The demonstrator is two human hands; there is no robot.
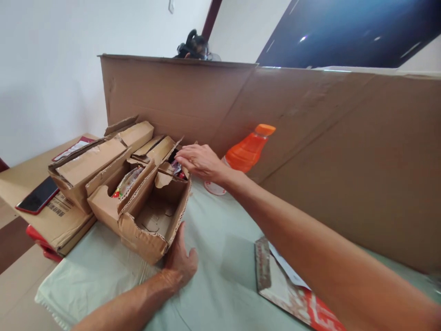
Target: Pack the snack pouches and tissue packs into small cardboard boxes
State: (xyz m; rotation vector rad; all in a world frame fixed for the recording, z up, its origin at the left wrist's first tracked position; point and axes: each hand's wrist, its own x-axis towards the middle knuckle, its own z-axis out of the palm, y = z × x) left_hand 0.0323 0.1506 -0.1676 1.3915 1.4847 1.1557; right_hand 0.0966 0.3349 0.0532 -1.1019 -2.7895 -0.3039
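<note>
A cardboard box (143,239) with compartments stands at the table's left, its near right section open and bare inside. My left hand (181,257) holds its near right corner; the thumb shows, while the other fingers are mostly hidden against or under the box. At the far right compartment, my right hand (201,161) reaches in with bent fingers pressed together. Small dark and reddish items (179,173) lie by its fingertips; what the fingers hold is hidden. A clear plastic packet (129,182) with red and green bits sits in the middle compartment.
Behind my right hand leans an orange bottle (246,149). A tall cardboard panel (310,119) bounds the back. At left, a phone (38,195) lies on flat cardboard (65,225). A red and white printed packet (285,294) lies beneath my right forearm. A person's head (196,46) shows beyond the panel.
</note>
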